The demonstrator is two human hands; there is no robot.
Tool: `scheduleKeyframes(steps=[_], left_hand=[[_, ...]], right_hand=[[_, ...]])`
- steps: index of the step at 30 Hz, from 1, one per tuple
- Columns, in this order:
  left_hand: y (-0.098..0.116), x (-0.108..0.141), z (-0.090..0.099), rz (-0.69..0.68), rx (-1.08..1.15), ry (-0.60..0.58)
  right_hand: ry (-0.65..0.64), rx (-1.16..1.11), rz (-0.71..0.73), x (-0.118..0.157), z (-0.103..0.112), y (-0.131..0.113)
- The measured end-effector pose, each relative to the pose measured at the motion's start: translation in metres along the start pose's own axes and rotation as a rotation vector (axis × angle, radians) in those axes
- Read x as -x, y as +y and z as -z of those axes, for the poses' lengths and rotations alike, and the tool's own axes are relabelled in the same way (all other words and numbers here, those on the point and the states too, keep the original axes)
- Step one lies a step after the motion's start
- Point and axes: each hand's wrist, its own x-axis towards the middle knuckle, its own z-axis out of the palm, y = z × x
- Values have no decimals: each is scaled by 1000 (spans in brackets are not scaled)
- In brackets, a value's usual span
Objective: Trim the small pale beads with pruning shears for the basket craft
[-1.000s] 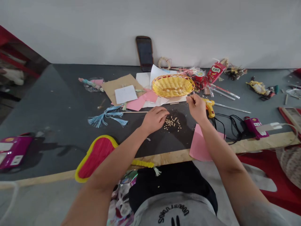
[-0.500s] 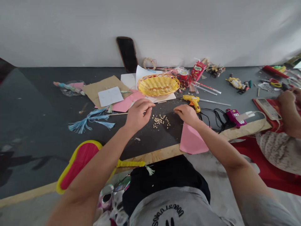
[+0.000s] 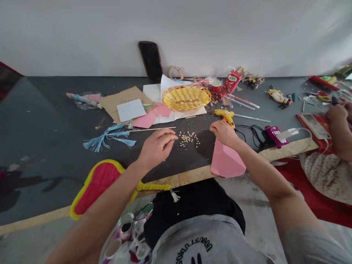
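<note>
Apparently the small pale bits (image 3: 186, 138) are formed but unfixed — they lie loose on the dark table (image 3: 165, 172), between 2 hands. The left hand (image 3: 158, 148) curls at their left, thumb near the forefinger; the right hand (image 3: 224, 132) bunches its fingers at their right. I cannot tell whether either pinches anything. Just beyond the left hand lies 1 thin, straight stick (image 3: 154, 128), seemingly uncut. Farther off sits a glossy, oval yellow basket (image 3: 176, 105) of open weave — near it, a plastic glue gun (image 3: 227, 116); at near right, smooth pink paper (image 3: 227, 159).
</note>
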Motion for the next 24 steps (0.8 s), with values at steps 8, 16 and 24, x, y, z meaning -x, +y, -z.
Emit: scheduleKeyframes(steps=[8,16,24], left_hand=[[0,13,-6,-18,-23,-86],[62,21,-28,-331,-25,-361],[114,31,-80,-435,-99,-605]], right_hand=[[-2,-141,67,50,1,5],[-89,176,182,46,-4,-2],[-137,156,-3,34,2,-4]])
